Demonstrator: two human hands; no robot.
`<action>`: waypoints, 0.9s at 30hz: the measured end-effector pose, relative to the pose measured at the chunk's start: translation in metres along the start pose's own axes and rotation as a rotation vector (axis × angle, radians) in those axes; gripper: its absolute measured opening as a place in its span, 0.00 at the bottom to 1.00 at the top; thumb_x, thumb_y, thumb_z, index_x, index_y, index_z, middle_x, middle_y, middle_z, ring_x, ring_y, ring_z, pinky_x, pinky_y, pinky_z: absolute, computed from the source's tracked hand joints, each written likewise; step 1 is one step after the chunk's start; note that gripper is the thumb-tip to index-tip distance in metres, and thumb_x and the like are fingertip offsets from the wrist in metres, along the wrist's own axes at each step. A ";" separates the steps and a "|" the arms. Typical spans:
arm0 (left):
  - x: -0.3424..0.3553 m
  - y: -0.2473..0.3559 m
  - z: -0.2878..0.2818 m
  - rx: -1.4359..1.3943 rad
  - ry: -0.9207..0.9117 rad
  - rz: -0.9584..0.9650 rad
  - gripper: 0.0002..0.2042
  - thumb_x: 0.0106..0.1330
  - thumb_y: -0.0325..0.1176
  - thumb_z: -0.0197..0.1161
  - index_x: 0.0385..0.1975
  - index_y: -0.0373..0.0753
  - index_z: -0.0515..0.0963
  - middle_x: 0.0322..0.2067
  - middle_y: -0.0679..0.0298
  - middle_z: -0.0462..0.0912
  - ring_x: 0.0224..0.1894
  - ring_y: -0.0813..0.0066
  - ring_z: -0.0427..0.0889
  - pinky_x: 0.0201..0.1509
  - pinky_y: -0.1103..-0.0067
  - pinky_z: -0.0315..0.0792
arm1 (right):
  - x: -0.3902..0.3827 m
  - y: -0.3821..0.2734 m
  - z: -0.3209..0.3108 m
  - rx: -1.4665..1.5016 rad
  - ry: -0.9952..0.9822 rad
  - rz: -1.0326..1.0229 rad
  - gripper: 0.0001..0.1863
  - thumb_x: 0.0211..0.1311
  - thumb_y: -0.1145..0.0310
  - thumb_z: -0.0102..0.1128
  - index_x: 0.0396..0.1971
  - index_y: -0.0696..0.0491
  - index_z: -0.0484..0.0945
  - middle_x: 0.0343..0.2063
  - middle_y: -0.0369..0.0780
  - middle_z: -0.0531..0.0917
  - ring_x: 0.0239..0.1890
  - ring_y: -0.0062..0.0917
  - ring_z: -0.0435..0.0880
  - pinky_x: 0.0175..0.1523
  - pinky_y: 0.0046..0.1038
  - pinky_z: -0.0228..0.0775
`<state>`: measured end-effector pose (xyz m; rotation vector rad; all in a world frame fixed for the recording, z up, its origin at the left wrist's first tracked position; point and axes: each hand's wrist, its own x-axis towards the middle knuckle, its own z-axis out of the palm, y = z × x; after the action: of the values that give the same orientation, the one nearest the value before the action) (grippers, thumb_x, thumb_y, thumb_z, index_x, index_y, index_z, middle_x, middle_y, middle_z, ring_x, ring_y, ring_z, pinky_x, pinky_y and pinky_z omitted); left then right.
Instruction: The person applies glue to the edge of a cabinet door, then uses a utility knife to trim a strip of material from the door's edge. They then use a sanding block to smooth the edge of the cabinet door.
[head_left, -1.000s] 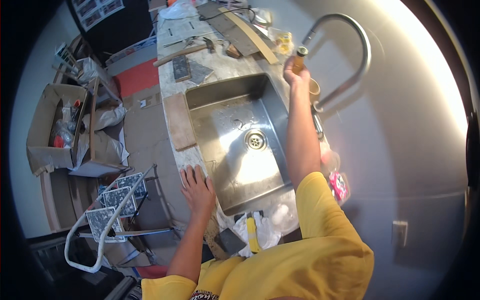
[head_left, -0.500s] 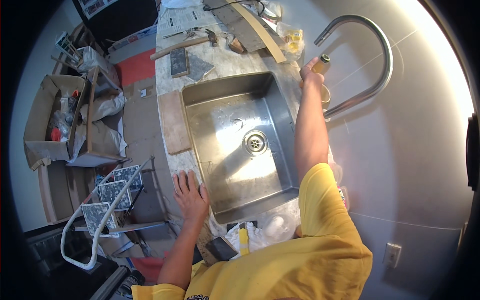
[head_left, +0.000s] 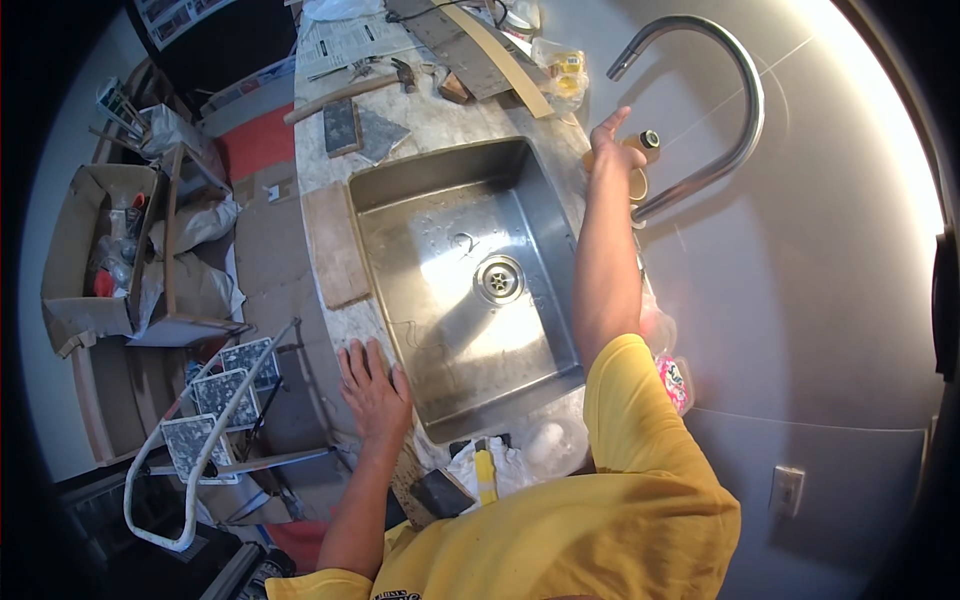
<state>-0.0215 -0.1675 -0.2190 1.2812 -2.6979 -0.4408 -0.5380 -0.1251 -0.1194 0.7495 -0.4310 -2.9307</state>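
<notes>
- The amber bottle (head_left: 637, 143) is seen at the right edge of the counter (head_left: 450, 125), beside the far right corner of the sink (head_left: 450, 378).
- Its long axis appears upright, with the dark cap (head_left: 650, 139) pointed upward.
- The right hand (head_left: 610, 150) is held just beside it, fingers extended and spread; whether the bottle is touched cannot be told.
- The left hand (head_left: 378, 402) is laid flat at the counter's left edge, fingers slightly parted, nothing grasped.
- Print is borne by the newspaper (head_left: 350, 45) near the counter's far end; a yellow label (head_left: 568, 62) is seen near the right edge.
- Mixed items are held in the cardboard box (head_left: 75, 240); a pink-patterned packet (head_left: 672, 382) is set by the right edge.
</notes>
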 end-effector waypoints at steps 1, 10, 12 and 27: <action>-0.001 -0.001 0.001 0.003 0.008 0.006 0.27 0.67 0.41 0.52 0.65 0.41 0.60 0.67 0.53 0.55 0.72 0.53 0.46 0.66 0.53 0.52 | 0.000 -0.004 0.003 -0.006 -0.010 0.031 0.42 0.64 0.37 0.37 0.59 0.64 0.61 0.49 0.53 0.76 0.44 0.41 0.83 0.43 0.35 0.85; 0.000 -0.002 0.000 -0.012 0.001 0.007 0.27 0.67 0.41 0.52 0.65 0.41 0.61 0.67 0.53 0.54 0.72 0.53 0.46 0.67 0.54 0.51 | 0.022 -0.008 0.015 -0.095 0.153 0.017 0.32 0.70 0.49 0.40 0.62 0.60 0.61 0.53 0.52 0.73 0.45 0.43 0.82 0.41 0.38 0.85; 0.000 -0.001 0.000 -0.009 -0.003 -0.001 0.27 0.67 0.41 0.52 0.65 0.41 0.61 0.67 0.53 0.54 0.72 0.53 0.46 0.67 0.54 0.51 | 0.020 -0.005 0.013 -0.124 0.160 0.009 0.32 0.70 0.49 0.40 0.62 0.60 0.62 0.53 0.52 0.74 0.45 0.44 0.82 0.41 0.38 0.85; 0.005 -0.001 0.000 0.003 -0.028 -0.012 0.28 0.67 0.43 0.51 0.66 0.41 0.59 0.68 0.54 0.53 0.72 0.54 0.45 0.68 0.54 0.50 | -0.018 0.012 -0.002 -0.324 0.047 0.097 0.37 0.67 0.44 0.37 0.60 0.65 0.55 0.42 0.57 0.77 0.36 0.43 0.84 0.38 0.39 0.85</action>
<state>-0.0240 -0.1715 -0.2195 1.3019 -2.7160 -0.4590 -0.5215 -0.1339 -0.1092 0.7264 0.0145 -2.7843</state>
